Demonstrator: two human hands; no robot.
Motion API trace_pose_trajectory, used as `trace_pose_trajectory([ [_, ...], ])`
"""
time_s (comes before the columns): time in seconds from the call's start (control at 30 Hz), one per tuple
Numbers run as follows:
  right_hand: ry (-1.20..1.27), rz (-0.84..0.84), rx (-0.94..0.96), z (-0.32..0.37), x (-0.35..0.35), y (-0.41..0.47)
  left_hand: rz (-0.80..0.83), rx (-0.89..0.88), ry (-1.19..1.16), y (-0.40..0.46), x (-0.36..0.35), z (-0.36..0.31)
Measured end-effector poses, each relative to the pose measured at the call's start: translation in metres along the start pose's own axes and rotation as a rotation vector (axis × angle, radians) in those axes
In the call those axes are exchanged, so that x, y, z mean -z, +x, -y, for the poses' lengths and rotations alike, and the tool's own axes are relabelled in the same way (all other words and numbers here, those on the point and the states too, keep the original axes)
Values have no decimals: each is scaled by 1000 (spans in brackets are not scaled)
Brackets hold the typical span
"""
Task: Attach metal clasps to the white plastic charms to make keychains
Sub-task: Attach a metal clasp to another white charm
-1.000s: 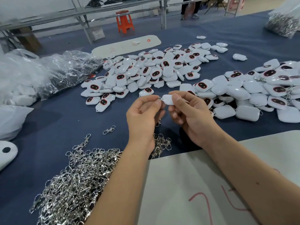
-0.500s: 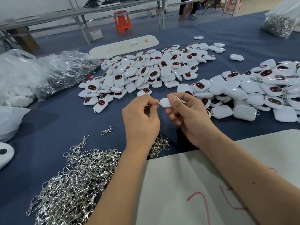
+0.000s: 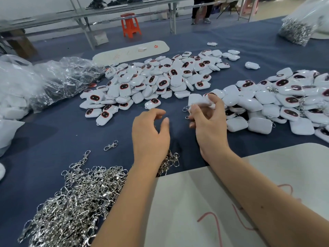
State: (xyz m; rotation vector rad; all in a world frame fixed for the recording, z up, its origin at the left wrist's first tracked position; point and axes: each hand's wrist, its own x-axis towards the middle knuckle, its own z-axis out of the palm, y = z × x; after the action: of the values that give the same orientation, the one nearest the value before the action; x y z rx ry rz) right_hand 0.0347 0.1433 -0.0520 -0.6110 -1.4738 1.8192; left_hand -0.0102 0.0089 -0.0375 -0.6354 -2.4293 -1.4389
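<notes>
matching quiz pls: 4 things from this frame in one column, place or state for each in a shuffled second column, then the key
Things
1. left hand
2. right hand
3. pile of metal clasps
4. orange stool

Place or state
A. on the floor beyond the table
B. heaped on the blue cloth at near left
C. fingers loosely curled, holding nothing
D. pinching a white charm

Pairs: 1-C, 2-D, 3-B, 4-A

Table (image 3: 53, 139): clasp heap (image 3: 74, 202) near left; charm pile (image 3: 156, 81) centre behind; second charm pile (image 3: 277, 104) right; bags (image 3: 44, 82) far left.
</notes>
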Motion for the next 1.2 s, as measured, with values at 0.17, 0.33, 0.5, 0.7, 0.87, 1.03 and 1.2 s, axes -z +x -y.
trace_pose_trajectory([
  [0.17, -274, 95, 27, 0, -2, -6, -36, 102, 81, 4, 4, 5],
  [0.33, -353, 39, 53, 7, -4, -12, 27, 196, 109, 8, 8, 9],
  [0.5, -567, 151, 232, 7, -20, -15, 30, 208, 97, 11, 9, 8],
  [0.7, -1241, 501, 514, -3, -50, 18, 132, 174, 140, 13, 15, 11],
  [0.87, -1414, 845, 643, -5, -65, 43, 130, 203, 108, 16, 22, 12],
  [1.03, -1378, 845, 596, -6, -69, 43, 187, 204, 137, 15, 25, 8],
  [1.2, -1431, 610, 603, -4, -58, 43, 293, 90, 303, 13, 21, 6],
])
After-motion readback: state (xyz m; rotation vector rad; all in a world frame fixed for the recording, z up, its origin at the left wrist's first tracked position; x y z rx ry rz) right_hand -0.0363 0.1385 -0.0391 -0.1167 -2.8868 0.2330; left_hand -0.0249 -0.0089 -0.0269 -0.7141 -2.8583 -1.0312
